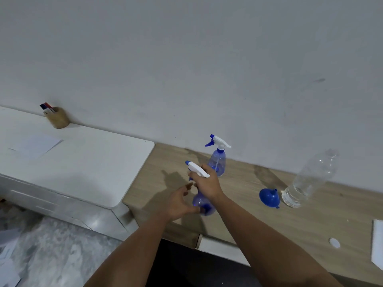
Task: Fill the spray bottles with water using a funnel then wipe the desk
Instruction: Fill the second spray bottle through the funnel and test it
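Note:
Over the wooden desk (244, 195) my right hand (206, 183) grips the white trigger head of a blue spray bottle (202, 205). My left hand (179, 203) reaches in from the left, fingers spread, its thumb touching the bottle's lower body. A second blue spray bottle (217, 160) stands upright behind them near the wall. To the right a blue funnel (269, 197) lies on its side. Beside it stands a clear, uncapped plastic water bottle (306, 181), water showing in its lower part.
A white bottle cap (334, 242) and a white cloth or paper (378, 243) lie at the desk's right end. Left of the desk stands a white cabinet (83, 162) with paper (35, 145) and a wooden pen cup (58, 118). The wall (186, 69) runs close behind.

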